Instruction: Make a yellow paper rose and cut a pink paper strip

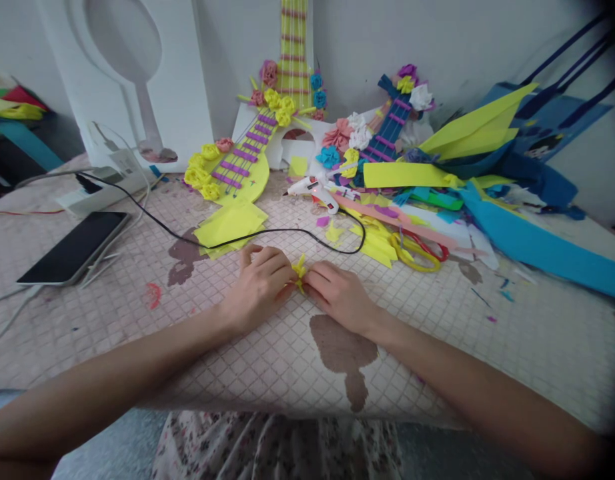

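Observation:
Between my two hands, just over the middle of the table, is a small crumpled piece of yellow paper point(300, 272). My left hand point(265, 283) pinches it from the left, and my right hand point(337, 293) grips its other side with curled fingers. Part of the paper is hidden by the fingertips. Beyond my left hand lies a stack of yellow paper squares point(230, 227). A white glue gun point(320, 193) rests on the table beyond my hands, its black cord curving past the squares. Yellow-handled scissors point(417, 257) lie to the right.
A phone point(72, 250) and a power strip point(102, 190) with cables sit on the left. Paper guitars with flowers, one yellow point(245, 163) and one blue point(390, 130), lean at the back. Coloured paper strips point(547, 233) pile up at right. A white cutout board point(185, 87) stands behind.

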The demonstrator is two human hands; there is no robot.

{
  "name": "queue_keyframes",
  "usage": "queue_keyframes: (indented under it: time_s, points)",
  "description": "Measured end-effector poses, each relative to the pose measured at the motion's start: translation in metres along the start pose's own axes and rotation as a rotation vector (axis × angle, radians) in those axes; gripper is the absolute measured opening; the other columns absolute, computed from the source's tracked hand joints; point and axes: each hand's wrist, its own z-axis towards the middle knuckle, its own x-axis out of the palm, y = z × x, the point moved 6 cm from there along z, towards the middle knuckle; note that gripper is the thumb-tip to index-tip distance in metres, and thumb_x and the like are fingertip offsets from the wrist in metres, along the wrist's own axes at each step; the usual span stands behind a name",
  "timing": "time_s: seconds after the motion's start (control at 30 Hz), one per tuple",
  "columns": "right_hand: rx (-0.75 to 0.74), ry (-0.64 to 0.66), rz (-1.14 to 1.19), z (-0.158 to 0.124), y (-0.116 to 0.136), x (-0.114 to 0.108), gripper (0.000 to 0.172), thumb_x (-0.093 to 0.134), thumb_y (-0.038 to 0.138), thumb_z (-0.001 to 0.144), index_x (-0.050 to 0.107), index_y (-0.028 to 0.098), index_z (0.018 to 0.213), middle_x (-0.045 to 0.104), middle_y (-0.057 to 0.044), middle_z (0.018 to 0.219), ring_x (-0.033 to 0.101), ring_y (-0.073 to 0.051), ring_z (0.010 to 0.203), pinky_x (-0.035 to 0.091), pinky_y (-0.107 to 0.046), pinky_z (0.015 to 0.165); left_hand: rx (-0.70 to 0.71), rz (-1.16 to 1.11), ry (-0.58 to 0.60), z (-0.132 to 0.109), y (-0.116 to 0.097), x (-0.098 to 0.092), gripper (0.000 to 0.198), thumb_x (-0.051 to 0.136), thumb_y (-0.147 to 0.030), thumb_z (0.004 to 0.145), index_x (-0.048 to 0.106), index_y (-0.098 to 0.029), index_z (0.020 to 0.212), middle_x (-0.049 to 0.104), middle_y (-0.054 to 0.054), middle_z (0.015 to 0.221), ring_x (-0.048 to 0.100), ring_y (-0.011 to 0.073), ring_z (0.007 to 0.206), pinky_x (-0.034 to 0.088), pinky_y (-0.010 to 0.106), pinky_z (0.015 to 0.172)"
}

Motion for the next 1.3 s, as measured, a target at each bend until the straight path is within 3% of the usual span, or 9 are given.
queue_keyframes:
  time_s: [0.6,0.73,0.83,0.93,1.03,1.3]
  points:
    - [-0.014,0.025,-0.063,0.0,-0.001,0.008,0.017,0.041,0.01,0.091,0.057,0.017,0.087,0.058,-0.006,0.085,0.051,-0.019,0.08,0.043,-0.031,0.067,-0.011,-0.007,0.046,0.0,-0.002,0.003,0.01,0.054,-0.015,0.084,0.063,-0.019,0.08,0.063,0.002,0.083,0.053,0.0207,0.093,0.029,0.044,0.091]
    - [-0.004,0.027,0.015,0.0,-0.002,0.004,0.015,0.043,0.015,0.092,0.057,0.017,0.089,0.058,-0.006,0.086,0.051,-0.019,0.083,0.044,-0.031,0.069,-0.015,0.0,0.049,0.0,-0.001,0.004,0.01,0.054,-0.016,0.085,0.062,-0.018,0.08,0.063,0.002,0.082,0.053,0.0206,0.092,0.028,0.044,0.091]
    - [0.021,-0.055,0.098,0.0,-0.001,-0.007,0.014,0.044,0.021,0.092,0.057,0.017,0.089,0.058,-0.007,0.091,0.05,-0.019,0.087,0.045,-0.032,0.075,-0.019,0.012,0.046,0.0,-0.001,0.004,0.012,0.052,-0.016,0.086,0.061,-0.018,0.078,0.063,0.002,0.081,0.052,0.0201,0.091,0.028,0.044,0.091]
    - [0.025,-0.103,0.08,0.0,0.004,-0.013,0.018,0.047,0.024,0.091,0.058,0.017,0.079,0.056,-0.007,0.084,0.047,-0.02,0.084,0.043,-0.035,0.076,-0.028,0.018,0.038,0.0,-0.001,0.004,0.012,0.054,-0.018,0.085,0.06,-0.018,0.075,0.062,0.002,0.079,0.052,0.0199,0.089,0.028,0.043,0.091]
    - [0.018,-0.079,0.034,0.001,0.01,-0.01,0.021,0.05,0.028,0.089,0.057,0.018,0.072,0.055,-0.006,0.075,0.045,-0.021,0.082,0.041,-0.037,0.074,-0.037,0.016,0.039,-0.001,0.001,0.004,0.011,0.055,-0.017,0.083,0.059,-0.018,0.073,0.062,0.002,0.077,0.052,0.02,0.089,0.028,0.043,0.09]
    - [-0.025,-0.049,-0.021,0.002,0.013,0.0,0.017,0.05,0.02,0.088,0.058,0.018,0.073,0.057,-0.005,0.077,0.045,-0.021,0.085,0.038,-0.036,0.074,-0.085,-0.008,0.043,-0.002,0.005,0.005,0.013,0.054,-0.017,0.083,0.058,-0.018,0.071,0.062,0.002,0.076,0.052,0.0195,0.087,0.029,0.043,0.088]
